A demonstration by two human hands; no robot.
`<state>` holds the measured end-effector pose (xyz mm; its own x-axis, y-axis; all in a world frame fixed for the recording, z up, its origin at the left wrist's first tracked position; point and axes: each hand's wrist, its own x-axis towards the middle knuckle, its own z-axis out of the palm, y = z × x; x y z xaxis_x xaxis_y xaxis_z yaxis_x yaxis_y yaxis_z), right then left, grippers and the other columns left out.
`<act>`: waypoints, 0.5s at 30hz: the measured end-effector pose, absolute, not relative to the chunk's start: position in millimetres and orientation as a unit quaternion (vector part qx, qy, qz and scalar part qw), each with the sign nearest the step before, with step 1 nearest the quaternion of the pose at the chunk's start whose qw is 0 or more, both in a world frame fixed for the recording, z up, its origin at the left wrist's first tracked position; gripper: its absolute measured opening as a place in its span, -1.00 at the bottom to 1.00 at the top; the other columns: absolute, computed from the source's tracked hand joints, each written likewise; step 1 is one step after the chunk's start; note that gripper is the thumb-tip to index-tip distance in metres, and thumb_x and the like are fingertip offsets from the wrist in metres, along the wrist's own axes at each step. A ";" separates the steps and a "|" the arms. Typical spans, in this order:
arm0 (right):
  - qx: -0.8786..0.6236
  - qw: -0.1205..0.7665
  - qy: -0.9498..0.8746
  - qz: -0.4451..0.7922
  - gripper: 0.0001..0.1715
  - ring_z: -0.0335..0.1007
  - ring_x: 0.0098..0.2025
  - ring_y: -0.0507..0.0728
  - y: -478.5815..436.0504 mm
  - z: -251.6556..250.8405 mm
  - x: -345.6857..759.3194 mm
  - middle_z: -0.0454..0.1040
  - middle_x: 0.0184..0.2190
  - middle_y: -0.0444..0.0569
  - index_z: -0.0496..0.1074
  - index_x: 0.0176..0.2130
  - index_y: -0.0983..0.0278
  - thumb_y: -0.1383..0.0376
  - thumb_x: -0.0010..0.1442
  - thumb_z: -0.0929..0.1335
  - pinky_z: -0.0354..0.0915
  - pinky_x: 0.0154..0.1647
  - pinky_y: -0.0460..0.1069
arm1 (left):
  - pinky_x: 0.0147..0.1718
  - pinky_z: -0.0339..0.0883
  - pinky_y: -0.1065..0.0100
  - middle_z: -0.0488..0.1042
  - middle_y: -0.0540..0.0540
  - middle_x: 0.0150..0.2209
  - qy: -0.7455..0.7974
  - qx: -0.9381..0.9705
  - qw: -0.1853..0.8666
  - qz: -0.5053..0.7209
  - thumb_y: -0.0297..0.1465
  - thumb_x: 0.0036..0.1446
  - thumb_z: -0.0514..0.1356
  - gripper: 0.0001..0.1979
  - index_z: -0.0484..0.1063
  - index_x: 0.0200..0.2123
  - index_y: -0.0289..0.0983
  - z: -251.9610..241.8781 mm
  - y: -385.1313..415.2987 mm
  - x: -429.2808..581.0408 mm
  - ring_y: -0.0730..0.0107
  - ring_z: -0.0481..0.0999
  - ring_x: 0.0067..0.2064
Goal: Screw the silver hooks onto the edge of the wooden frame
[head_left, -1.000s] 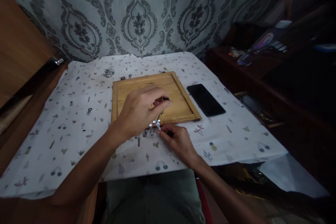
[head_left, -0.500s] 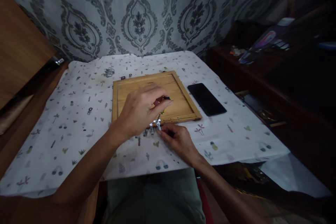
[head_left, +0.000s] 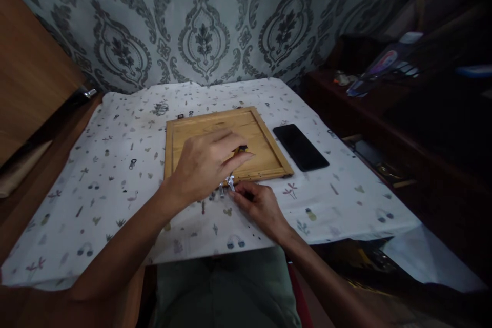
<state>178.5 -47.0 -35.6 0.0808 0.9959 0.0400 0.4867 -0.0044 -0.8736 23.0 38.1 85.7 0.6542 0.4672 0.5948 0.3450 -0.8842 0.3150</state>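
Note:
My left hand (head_left: 207, 164) hovers over the near half of a framed wooden board (head_left: 265, 151), thumb and forefinger apart. A small black and yellow shape (head_left: 242, 148) shows in the gap between them; whether it lies on the board or touches a finger is unclear. My right hand (head_left: 259, 204) rests on the cloth at the board's near edge, thumb and fingers pinched on a small silver clip-like piece (head_left: 230, 183). Just left of it lies another silver metal piece (head_left: 221, 191), partly hidden by my left hand.
A black phone (head_left: 301, 147) lies right of the board on the patterned white tablecloth (head_left: 126, 179). A patterned wall rises behind. On a dark side shelf at right leans a clear bottle (head_left: 386, 61). A wooden panel (head_left: 34, 61) stands at left.
The gap between my left thumb and forefinger looks wider. My right hand keeps its pinch at nearly the same spot. The view has shifted slightly.

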 end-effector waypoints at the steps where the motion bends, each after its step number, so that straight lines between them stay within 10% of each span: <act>1: -0.627 0.384 -0.591 0.331 -0.74 0.39 -0.47 0.08 -46.9 -35.6 178.5 0.53 -0.53 -0.10 0.50 -0.42 0.22 0.12 0.19 0.37 0.26 -0.41 -0.02 | -0.35 0.36 0.39 0.55 -0.07 -0.35 0.224 0.907 0.077 0.347 -0.31 0.35 0.19 -0.80 0.53 -0.25 -0.30 85.3 38.1 23.0 0.41 0.52 -0.35; 15: -0.635 0.379 -0.596 0.312 -0.74 0.38 -0.48 0.08 -47.4 -32.7 178.2 0.52 -0.56 -0.12 0.50 -0.47 0.21 0.15 0.19 0.38 0.20 -0.45 -0.03 | -0.33 0.34 0.35 0.47 -0.05 -0.37 0.241 0.911 0.094 0.320 -0.41 0.34 0.13 -0.84 0.41 -0.33 -0.28 91.0 36.8 30.6 0.37 0.48 -0.33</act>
